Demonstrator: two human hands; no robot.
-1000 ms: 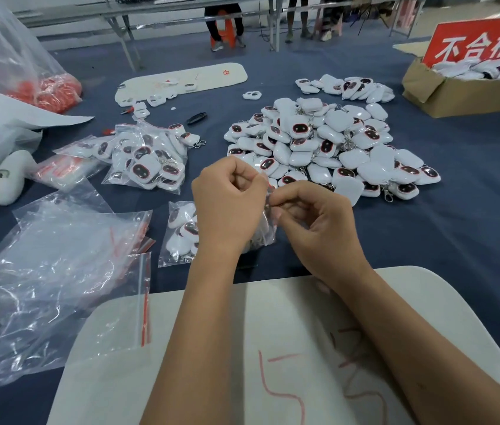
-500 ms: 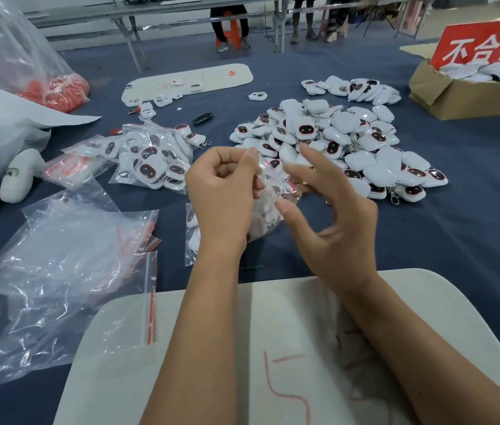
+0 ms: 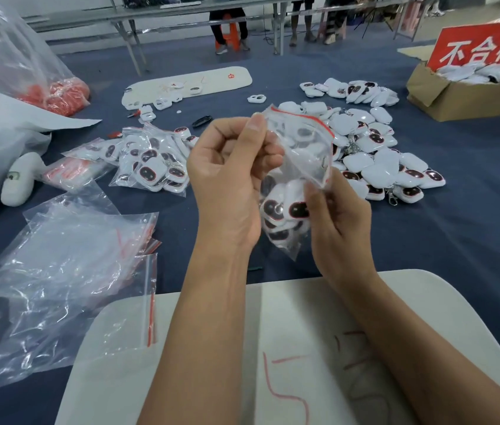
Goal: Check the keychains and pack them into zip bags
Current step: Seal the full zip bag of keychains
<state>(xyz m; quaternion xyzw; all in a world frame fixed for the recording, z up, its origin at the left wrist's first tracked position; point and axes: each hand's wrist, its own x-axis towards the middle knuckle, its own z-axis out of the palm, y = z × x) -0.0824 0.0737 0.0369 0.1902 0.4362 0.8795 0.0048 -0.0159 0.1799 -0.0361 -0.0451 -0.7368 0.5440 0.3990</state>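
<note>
I hold a clear zip bag (image 3: 299,167) with a red seal strip up in the air, and several white keychains with dark faces sit in its lower part. My left hand (image 3: 230,182) pinches the bag's left top edge between thumb and fingers. My right hand (image 3: 339,222) pinches its right lower edge. Behind the bag, a heap of loose white keychains (image 3: 374,148) lies on the blue cloth. Filled bags of keychains (image 3: 150,161) lie to the left.
Empty zip bags (image 3: 67,271) are piled at the near left. A white board (image 3: 304,348) with red marks lies under my forearms. A cardboard box (image 3: 463,96) with a red sign stands far right. A large plastic sack (image 3: 3,72) is far left; people's legs stand beyond.
The bag was low by the cloth with both hands at its top. Now it is lifted, and my right hand has shifted down to the bag's right edge.
</note>
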